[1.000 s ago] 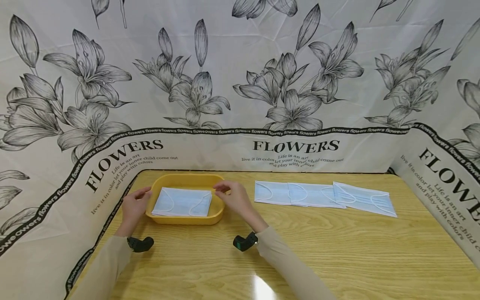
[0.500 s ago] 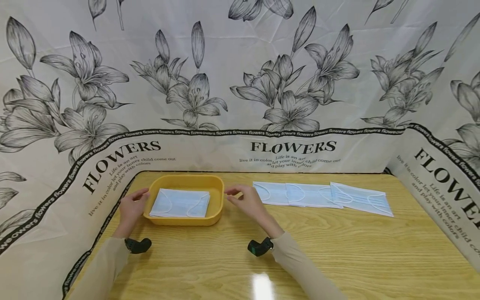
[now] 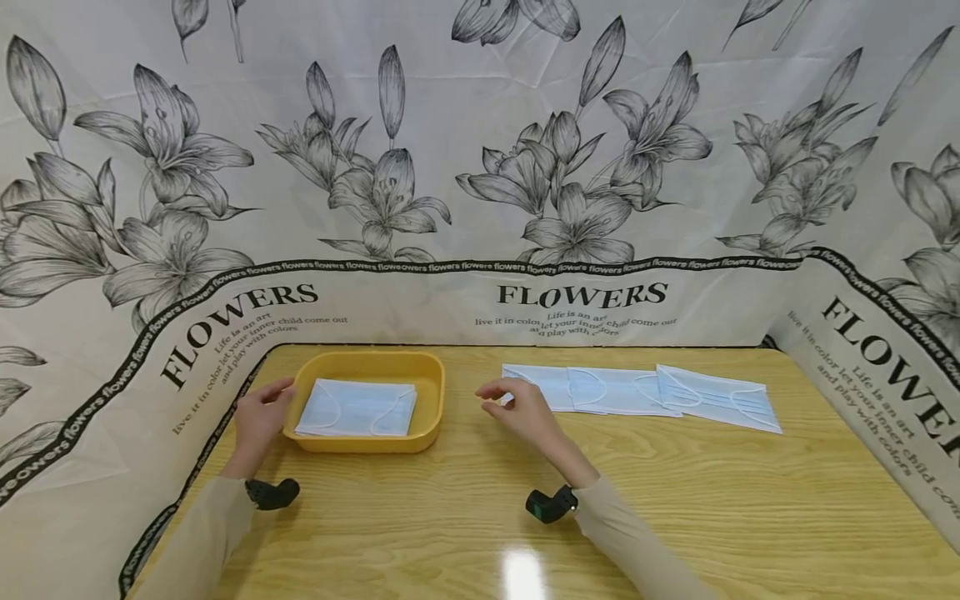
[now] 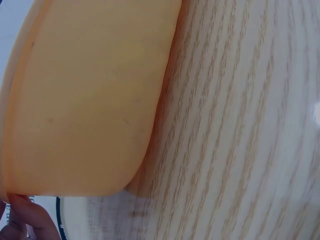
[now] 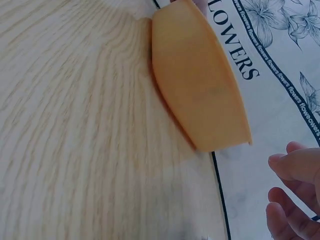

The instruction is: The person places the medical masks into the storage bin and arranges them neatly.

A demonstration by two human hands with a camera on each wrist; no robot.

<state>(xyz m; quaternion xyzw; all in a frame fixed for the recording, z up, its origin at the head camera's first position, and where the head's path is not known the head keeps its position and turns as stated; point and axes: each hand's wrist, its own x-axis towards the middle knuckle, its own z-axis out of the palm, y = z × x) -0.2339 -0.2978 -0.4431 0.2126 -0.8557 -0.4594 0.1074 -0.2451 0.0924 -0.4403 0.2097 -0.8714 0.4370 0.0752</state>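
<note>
In the head view, a yellow plastic basin [image 3: 365, 444] stands on the left of the table with a small stack of light-blue face masks [image 3: 356, 408] in it. My left hand [image 3: 259, 417] holds the basin's left rim with finger and thumb; the left wrist view shows its fingertips at the rim's corner. My right hand [image 3: 522, 410] hovers right of the basin with loosely bent fingers and nothing in them. It partly covers the nearest of several overlapping masks [image 3: 618, 390] lying in a row. The right wrist view shows its fingers [image 5: 297, 165] apart from the basin.
The wooden table [image 3: 450, 517] backs onto a white cloth [image 3: 405, 304] with flower prints and lettering. More of this cloth hangs along the left and right sides. A black wrist mount [image 3: 551, 505] sits on the right wrist, another black mount [image 3: 273, 494] on the left.
My right hand has moved right, from the basin's right edge toward the row of masks. My left hand stays at the basin's left rim. The view has shifted slightly.
</note>
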